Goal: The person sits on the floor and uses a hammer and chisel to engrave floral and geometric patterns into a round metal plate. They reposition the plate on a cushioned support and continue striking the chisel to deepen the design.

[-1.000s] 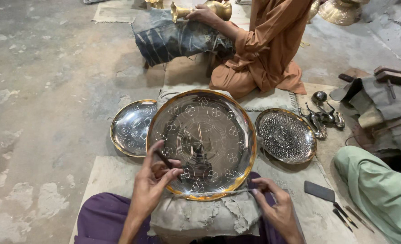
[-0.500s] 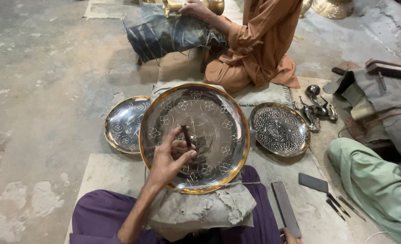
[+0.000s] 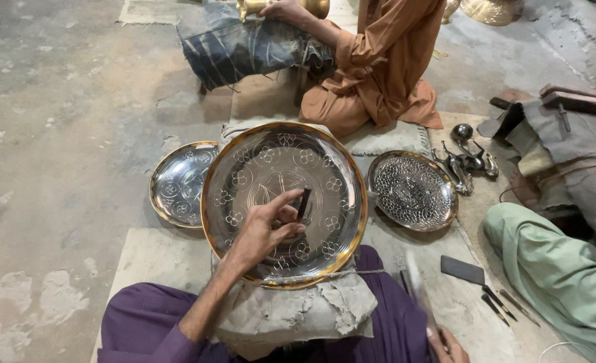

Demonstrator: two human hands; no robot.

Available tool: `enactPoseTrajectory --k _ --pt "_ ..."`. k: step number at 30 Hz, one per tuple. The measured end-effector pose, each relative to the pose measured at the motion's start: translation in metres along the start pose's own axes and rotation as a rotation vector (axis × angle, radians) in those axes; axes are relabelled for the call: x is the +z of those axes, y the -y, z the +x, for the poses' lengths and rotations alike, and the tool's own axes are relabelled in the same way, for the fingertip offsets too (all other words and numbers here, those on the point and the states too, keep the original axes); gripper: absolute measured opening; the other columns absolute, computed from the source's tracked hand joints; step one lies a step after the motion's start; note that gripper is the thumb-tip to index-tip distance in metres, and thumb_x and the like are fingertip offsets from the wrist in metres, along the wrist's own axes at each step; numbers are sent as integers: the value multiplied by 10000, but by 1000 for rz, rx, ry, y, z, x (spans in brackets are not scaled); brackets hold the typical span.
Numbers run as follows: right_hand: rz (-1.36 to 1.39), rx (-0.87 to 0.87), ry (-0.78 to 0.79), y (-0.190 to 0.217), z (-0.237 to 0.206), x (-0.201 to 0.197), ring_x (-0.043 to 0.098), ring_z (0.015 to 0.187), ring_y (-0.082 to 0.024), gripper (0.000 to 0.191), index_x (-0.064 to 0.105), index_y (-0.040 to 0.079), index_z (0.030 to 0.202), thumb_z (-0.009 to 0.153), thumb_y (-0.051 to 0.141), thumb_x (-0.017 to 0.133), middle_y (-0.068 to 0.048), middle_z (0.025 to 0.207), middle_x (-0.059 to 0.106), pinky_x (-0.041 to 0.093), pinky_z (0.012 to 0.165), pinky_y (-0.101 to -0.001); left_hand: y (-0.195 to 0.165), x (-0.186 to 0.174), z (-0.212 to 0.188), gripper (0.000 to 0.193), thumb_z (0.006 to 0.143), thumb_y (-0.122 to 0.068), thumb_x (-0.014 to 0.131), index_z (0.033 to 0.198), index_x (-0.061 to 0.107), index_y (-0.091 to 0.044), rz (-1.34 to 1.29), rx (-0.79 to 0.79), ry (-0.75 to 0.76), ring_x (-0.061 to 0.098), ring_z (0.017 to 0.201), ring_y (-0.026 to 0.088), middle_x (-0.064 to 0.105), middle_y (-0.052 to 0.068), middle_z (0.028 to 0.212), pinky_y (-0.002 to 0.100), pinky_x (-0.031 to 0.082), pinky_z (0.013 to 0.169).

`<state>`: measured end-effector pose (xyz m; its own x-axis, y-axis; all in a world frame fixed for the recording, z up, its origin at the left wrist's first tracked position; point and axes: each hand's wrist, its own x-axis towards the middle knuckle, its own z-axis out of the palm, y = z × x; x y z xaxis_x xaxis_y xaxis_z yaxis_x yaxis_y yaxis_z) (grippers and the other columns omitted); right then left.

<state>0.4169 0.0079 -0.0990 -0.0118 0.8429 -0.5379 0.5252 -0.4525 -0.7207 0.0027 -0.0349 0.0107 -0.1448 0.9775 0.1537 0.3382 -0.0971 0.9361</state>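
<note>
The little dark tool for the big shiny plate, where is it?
In the head view, the small dark tool is pinched in the left hand, tip on the middle of the big engraved plate, between two smaller plates.

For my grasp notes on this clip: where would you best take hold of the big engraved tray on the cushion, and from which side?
Grip the big engraved tray at its raised gold rim, coming from its bare right edge. The dish is wide, shallow and smooth, so only the rim offers purchase. It lies propped on the grey cushion, and the left hand holds a small dark tool over the middle.
</note>
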Motion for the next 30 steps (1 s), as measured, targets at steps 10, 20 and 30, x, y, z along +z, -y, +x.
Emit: enactPoseTrajectory --k 10,20,30 --pt "57 -669 50 40 -1 -20 653 624 -116 704 492 34 1455 820 63 794 -120 897 686 531 495 -288 -4 -4 5 546 848 -50 770 1368 616 -117 136 130 103 794 892 169 798 104 992 318 656 775" --pt "-275 -1008 -102 151 -29 6 780 799 -183 686 524 69 1430 809 174 796 -127 944 779 605 690 -345 -7 -4 8 560 856 -88 779 1389 610 -110 247 286 139 749 823 184 764 87 944 355 612 748" --pt "-512 -1158 -158 182 -30 8 744 778 -190 798 474 254 1517 779 89 731 -84 1093 752 635 674 -358 -11 -1 5 561 851 -123 749 1392 604 -140 262 224 153 770 808 226 768 100 959 374 603 734"
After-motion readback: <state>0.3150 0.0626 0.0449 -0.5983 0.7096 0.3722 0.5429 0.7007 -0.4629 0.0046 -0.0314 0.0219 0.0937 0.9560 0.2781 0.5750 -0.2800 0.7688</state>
